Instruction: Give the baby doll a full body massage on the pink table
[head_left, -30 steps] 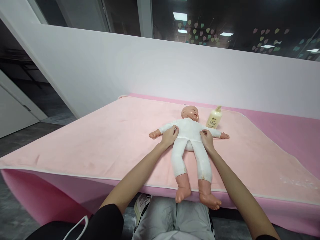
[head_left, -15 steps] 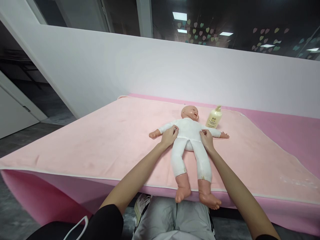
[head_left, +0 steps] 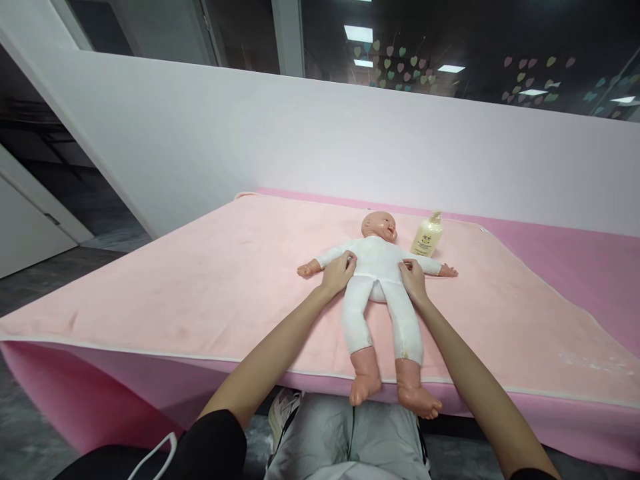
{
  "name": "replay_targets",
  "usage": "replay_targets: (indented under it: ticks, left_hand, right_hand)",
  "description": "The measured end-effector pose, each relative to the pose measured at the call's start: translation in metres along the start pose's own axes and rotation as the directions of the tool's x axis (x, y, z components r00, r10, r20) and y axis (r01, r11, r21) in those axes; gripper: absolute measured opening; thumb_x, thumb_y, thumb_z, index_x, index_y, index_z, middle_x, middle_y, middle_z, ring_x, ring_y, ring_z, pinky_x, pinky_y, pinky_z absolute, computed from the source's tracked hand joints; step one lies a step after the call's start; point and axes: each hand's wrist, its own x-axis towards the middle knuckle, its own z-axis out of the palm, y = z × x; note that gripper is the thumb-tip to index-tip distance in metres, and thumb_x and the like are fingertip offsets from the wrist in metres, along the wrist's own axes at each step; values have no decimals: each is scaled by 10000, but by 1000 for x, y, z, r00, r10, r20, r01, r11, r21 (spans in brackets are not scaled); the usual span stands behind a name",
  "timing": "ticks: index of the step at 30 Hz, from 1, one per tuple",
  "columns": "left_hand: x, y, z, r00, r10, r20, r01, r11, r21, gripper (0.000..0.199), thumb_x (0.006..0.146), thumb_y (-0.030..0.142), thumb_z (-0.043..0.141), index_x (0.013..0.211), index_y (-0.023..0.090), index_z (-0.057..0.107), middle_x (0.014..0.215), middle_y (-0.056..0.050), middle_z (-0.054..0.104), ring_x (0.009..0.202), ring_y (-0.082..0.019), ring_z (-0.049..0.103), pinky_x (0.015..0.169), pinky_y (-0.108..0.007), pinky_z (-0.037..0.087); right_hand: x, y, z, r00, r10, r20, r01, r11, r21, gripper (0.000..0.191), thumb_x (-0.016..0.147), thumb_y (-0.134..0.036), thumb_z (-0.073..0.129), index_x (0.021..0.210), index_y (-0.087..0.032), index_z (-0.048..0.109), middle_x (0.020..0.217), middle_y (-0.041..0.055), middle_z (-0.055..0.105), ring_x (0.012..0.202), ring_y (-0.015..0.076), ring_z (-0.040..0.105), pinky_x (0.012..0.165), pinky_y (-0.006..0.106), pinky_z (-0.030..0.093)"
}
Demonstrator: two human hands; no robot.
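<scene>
A baby doll [head_left: 379,259] in a white cloth suit lies on its back on the pink mat, arms spread, head turned to the right, bare feet over the mat's front edge. My left hand [head_left: 340,272] rests against the left side of its torso, fingers curled together at the cloth. On the other side of the torso, my right hand [head_left: 413,277] has its fingers bent and pressed together at the doll's side. A pale yellow pump bottle [head_left: 427,236] stands just beyond the doll's outstretched arm on the right.
The pink mat [head_left: 200,280] covers a table against a low white wall [head_left: 320,140]. Dark glass with heart stickers is above the wall. The doll's feet reach the table's front edge, above my lap. A white door [head_left: 35,213] is at the far left.
</scene>
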Motion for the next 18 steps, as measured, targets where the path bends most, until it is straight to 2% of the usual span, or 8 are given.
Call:
replay_targets:
  ticks: [18]
  left_hand:
    - [-1,2,-2,1000,-8,14,8,1000,14,206,883,295,344,842,207,525,812,-24,654,736,-183,602,675,-292,423]
  right_hand:
    - [1,3,0,1000,-14,-5,14,1000,-25,327,679,-441,460,869,-185,535,930,81,577,864,210,538,802,338,415]
